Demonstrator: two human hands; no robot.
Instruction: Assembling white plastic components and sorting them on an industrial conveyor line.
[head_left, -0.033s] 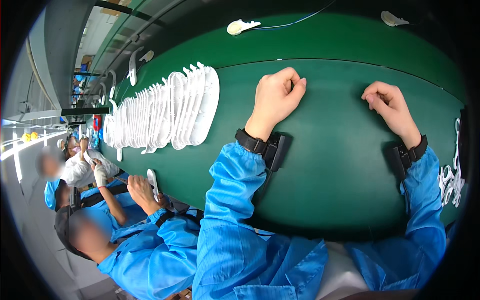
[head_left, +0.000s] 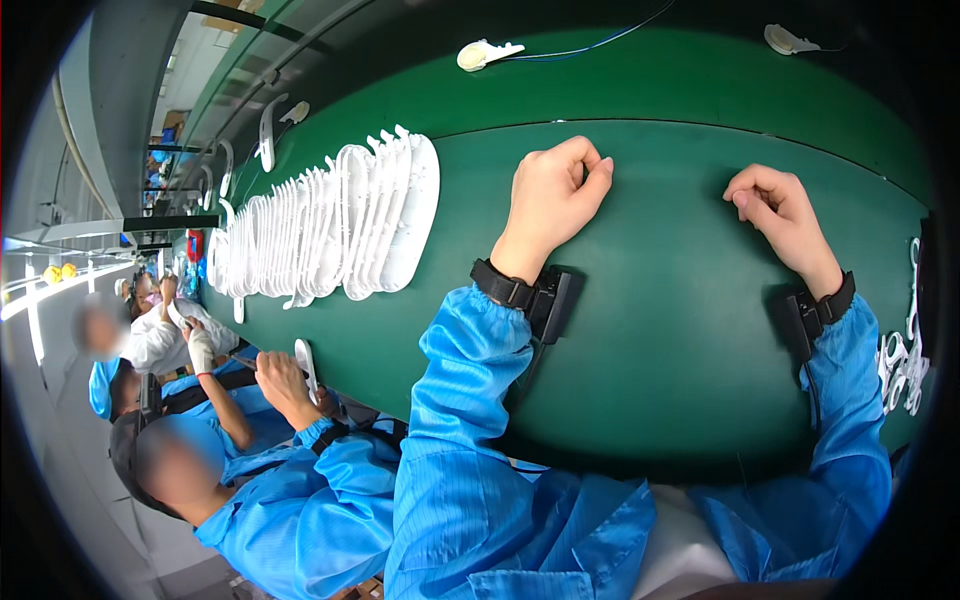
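Note:
On the green work table (head_left: 650, 380) my left hand (head_left: 553, 193) rests as a loose fist, the thumb lying along the curled forefinger. No object shows in it. My right hand (head_left: 778, 205) lies farther right, fingers curled in and thumb tucked against them, with nothing seen between them. A wide gap of bare green surface parts the two hands. Left of my left hand, apart from it, a long row of white curved plastic shells (head_left: 410, 215) leans tightly stacked, stretching away to the left. Each of my wrists wears a black strap with a small dark box.
Beyond a seam, the far green strip (head_left: 640, 85) carries a white part with a round cream end and wires (head_left: 486, 54), and a similar part (head_left: 788, 40). White ring-handled pieces (head_left: 902, 370) lie at the right edge. A co-worker's hand (head_left: 285, 385) is near the left table edge.
The white parts on the far green strip sit very slightly farther right. Both my hands have stayed where they were.

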